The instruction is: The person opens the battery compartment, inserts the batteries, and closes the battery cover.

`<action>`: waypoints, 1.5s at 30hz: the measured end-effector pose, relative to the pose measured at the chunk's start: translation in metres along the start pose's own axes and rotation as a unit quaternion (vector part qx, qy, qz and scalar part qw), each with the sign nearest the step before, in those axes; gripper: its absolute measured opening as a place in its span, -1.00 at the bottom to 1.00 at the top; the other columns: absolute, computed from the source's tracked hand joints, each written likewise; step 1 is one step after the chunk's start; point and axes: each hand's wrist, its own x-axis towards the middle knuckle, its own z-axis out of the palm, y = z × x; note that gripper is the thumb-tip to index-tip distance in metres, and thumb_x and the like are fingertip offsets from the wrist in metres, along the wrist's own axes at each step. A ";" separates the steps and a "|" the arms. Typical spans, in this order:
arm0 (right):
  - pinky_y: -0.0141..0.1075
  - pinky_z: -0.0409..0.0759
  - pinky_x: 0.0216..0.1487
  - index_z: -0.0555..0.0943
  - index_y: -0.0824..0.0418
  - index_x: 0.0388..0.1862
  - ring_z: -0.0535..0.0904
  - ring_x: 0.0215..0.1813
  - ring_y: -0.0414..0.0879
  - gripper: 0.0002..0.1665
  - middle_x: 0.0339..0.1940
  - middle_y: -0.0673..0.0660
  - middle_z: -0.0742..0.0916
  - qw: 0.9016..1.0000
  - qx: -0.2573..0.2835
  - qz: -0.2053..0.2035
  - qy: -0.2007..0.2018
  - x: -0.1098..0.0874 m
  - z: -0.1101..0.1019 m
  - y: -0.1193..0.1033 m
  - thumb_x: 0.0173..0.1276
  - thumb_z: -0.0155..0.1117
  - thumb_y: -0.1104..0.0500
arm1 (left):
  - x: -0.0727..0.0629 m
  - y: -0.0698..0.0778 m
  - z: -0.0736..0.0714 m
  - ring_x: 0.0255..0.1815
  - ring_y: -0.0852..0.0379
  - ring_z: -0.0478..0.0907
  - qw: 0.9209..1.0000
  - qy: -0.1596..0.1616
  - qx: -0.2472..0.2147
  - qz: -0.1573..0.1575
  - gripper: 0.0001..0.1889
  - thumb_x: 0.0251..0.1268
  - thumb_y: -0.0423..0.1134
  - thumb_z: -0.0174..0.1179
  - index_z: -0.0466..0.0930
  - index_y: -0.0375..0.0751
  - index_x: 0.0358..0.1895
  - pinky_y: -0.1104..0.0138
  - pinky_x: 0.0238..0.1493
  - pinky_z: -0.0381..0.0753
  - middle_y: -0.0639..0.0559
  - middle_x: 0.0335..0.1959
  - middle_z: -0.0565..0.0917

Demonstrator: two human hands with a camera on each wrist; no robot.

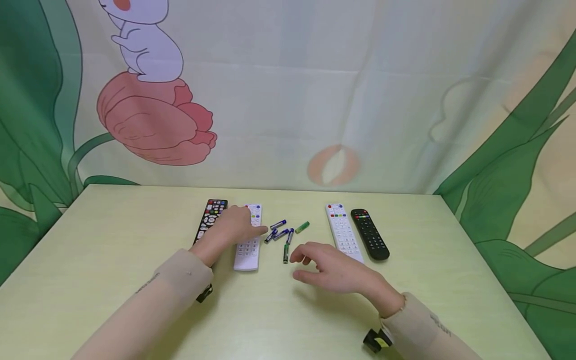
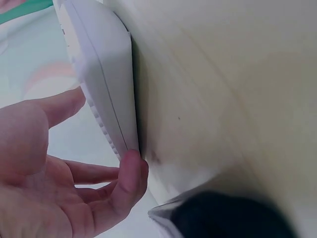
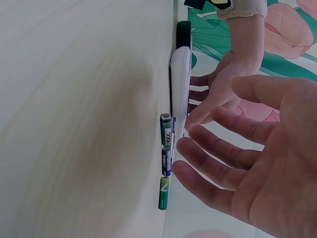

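My left hand (image 1: 231, 225) is over a white remote control (image 1: 246, 261) lying on the table, covering part of its buttons. In the left wrist view, a bent fingertip (image 2: 132, 171) touches the remote's side edge, while the thumb stretches across to the far side. Just left lies a black remote (image 1: 209, 215), partly hidden by the hand and forearm. My right hand (image 1: 333, 267) hovers above the table with fingers spread and loosely bent, holding nothing. Beside its fingertips are several small batteries, blue ones (image 1: 281, 234) and green ones (image 1: 302, 227), lying loose.
Right of the batteries lie another white remote (image 1: 343, 230), its lower end behind the right hand, and another black remote (image 1: 370, 235). A printed curtain (image 1: 279, 100) hangs behind the far edge of the pale table (image 1: 112, 240).
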 end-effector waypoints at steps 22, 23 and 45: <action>-0.07 0.60 0.12 0.61 0.25 0.14 0.61 0.11 0.04 -0.65 0.07 0.12 0.70 1.000 -0.004 -0.005 0.000 0.002 0.002 -0.002 0.54 0.27 0.06 | 0.002 -0.002 -0.004 -0.54 0.08 0.60 0.997 -0.016 -0.068 -0.023 -0.50 0.27 -0.03 0.37 0.52 -0.45 -0.02 0.38 -0.61 0.55 -0.16 -0.40 0.62; -0.10 0.61 0.10 0.61 0.24 0.15 0.61 0.10 0.04 -0.65 0.08 0.11 0.70 1.000 -0.003 -0.005 0.002 0.002 0.002 -0.002 0.54 0.27 0.06 | 0.002 -0.002 -0.005 -0.53 0.07 0.60 0.997 -0.014 -0.075 -0.022 -0.49 0.28 -0.04 0.36 0.51 -0.47 0.00 0.37 -0.61 0.56 -0.17 -0.39 0.61; -0.27 0.69 -0.06 0.59 0.27 0.12 0.63 0.05 0.03 -0.70 0.04 0.16 0.70 0.998 0.037 -0.026 0.039 0.010 0.004 -0.004 0.52 0.28 0.15 | -0.014 0.003 -0.022 -0.30 0.00 0.64 0.978 0.037 -0.202 0.022 -0.32 0.32 0.02 0.34 0.36 -0.42 0.29 0.28 -0.41 0.65 -0.20 -0.18 0.65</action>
